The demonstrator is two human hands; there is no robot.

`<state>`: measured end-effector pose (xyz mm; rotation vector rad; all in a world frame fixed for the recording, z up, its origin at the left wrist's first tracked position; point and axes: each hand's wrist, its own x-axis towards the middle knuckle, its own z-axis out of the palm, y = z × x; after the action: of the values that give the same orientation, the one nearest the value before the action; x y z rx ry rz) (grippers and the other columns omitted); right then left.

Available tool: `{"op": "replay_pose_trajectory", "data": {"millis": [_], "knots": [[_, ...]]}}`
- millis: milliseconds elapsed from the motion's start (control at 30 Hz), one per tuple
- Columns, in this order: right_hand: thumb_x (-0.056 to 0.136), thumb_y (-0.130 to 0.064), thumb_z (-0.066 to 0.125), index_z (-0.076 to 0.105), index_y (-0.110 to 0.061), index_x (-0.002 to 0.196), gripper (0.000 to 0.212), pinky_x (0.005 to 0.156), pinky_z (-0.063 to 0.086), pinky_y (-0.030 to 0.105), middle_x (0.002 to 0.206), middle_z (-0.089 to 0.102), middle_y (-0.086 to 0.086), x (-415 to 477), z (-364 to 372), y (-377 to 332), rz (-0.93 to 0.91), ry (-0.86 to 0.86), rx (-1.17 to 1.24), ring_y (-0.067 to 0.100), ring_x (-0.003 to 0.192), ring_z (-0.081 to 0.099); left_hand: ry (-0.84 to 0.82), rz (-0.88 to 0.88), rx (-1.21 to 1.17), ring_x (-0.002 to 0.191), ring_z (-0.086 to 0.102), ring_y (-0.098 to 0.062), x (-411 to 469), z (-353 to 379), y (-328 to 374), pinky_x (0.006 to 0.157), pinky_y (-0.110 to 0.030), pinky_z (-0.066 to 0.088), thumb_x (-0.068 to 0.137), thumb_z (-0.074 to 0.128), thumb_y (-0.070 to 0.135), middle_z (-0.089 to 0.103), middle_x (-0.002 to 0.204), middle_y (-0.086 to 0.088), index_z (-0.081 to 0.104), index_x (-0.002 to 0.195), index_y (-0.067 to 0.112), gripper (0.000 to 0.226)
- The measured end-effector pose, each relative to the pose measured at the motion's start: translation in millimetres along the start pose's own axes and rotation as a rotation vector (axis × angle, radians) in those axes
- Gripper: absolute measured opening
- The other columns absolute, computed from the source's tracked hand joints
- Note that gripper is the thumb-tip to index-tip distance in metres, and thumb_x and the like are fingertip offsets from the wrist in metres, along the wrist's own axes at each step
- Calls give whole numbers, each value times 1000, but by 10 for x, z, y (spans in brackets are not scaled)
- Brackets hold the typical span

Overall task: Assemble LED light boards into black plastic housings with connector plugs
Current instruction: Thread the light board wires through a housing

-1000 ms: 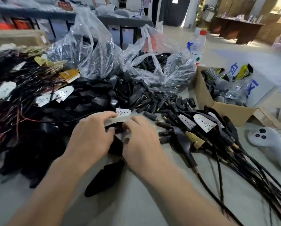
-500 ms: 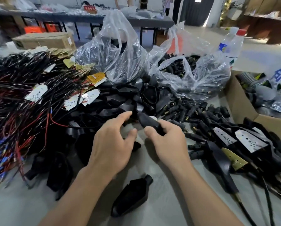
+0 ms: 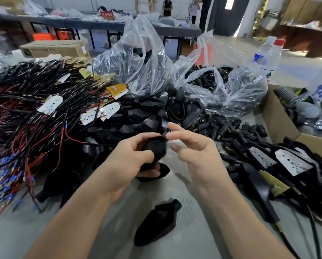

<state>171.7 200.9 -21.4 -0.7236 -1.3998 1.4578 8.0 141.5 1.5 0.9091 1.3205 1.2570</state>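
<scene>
The left hand [image 3: 126, 165] has its grip closed around a black housing [image 3: 153, 147], held above the table [image 3: 119, 240]. The right hand [image 3: 193, 146] is at the housing's narrow end with spread, blurred fingers; whether its grip pinches anything, I cannot tell. Behind them, the left clear bag [image 3: 137, 68] holds black housings and the right clear bag [image 3: 231, 90] holds connector plugs. The cardboard box [image 3: 276, 124] holds a grey hose and packets.

A long grey table on dark legs [image 3: 178, 30] spans the back, orange crates [image 3: 49, 36] beneath. Right of it, a dark curtain [image 3: 220, 17] beside a bright window [image 3: 228, 2] — daylight glares on the pale polished floor [image 3: 296, 60] — then a brown wooden table [image 3: 309, 42].
</scene>
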Motion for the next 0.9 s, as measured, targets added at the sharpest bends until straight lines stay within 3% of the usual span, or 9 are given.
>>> {"op": "replay_pose_trajectory", "data": {"millis": [33, 100, 167, 233, 367, 467, 667, 733, 900], "knots": [[65, 5, 52, 82, -19, 97, 50, 92, 54, 29, 119, 76, 1, 10, -12, 44, 44, 70, 31, 8, 110, 70, 85, -1, 18, 59, 65, -14, 14, -20, 4, 55, -28, 58, 90, 49, -13, 66, 73, -8, 78, 97, 20, 44], [74, 1, 57, 79, -27, 105, 48, 94, 54, 32, 105, 78, -9, 28, 3, 166, 42, 210, -316, 4, 98, 70, 216, 12, 46, 54, 60, -12, 27, -18, -3, 55, -30, 59, 85, 44, -12, 59, 66, -10, 74, 83, 14, 39], [81, -1, 58, 73, -34, 120, 53, 95, 46, 17, 113, 71, -19, 70, 111, 253, -45, 167, -754, -4, 103, 62, 320, 67, 101, 51, 62, -10, 31, 28, -34, 57, -37, 62, 83, 46, -10, 63, 65, -3, 72, 80, 21, 40], [83, -1, 53, 65, -35, 133, 62, 94, 38, 9, 122, 64, -11, 163, 233, 311, -71, 69, -887, 2, 108, 57, 458, 208, 243, 57, 69, -9, 44, 29, -98, 69, -43, 63, 84, 53, -3, 69, 73, 11, 67, 86, 33, 38], [80, -1, 51, 61, -27, 137, 64, 96, 48, 31, 118, 64, -1, 318, 299, 346, -69, -22, -961, 20, 109, 55, 546, 514, 593, 88, 66, -2, 62, -15, -129, 82, -10, 44, 82, 56, 0, 67, 100, 23, 53, 107, 40, 47], [86, -12, 58, 71, -23, 119, 37, 88, 44, 37, 104, 63, 1, 320, 286, 349, -152, 7, -1189, 26, 99, 51, 503, 501, 751, 106, 58, 1, 155, -41, -151, 87, -1, 33, 85, 53, -4, 67, 117, 21, 56, 126, 37, 58], [90, -21, 71, 78, -25, 84, 11, 81, 39, 35, 77, 67, -10, 193, 106, 109, -287, 306, -1158, 19, 83, 54, 474, 374, 789, 89, 60, -11, 225, -51, -177, 77, -25, 43, 90, 51, 5, 63, 92, 21, 59, 121, 43, 50], [90, -18, 73, 78, -25, 86, 9, 84, 41, 32, 79, 68, -13, 142, 8, 17, -345, 424, -1087, 14, 82, 54, 481, 360, 775, 86, 63, -11, 222, -47, -187, 76, -31, 46, 91, 50, 6, 65, 89, 20, 59, 119, 43, 47], [93, -21, 68, 75, -29, 99, 13, 86, 53, 44, 89, 70, -14, 80, -181, -125, -386, 624, -804, 16, 87, 64, 572, 419, 782, 83, 62, -8, 171, -4, -146, 75, -20, 45, 86, 58, 2, 62, 85, 30, 64, 116, 42, 50]]}}
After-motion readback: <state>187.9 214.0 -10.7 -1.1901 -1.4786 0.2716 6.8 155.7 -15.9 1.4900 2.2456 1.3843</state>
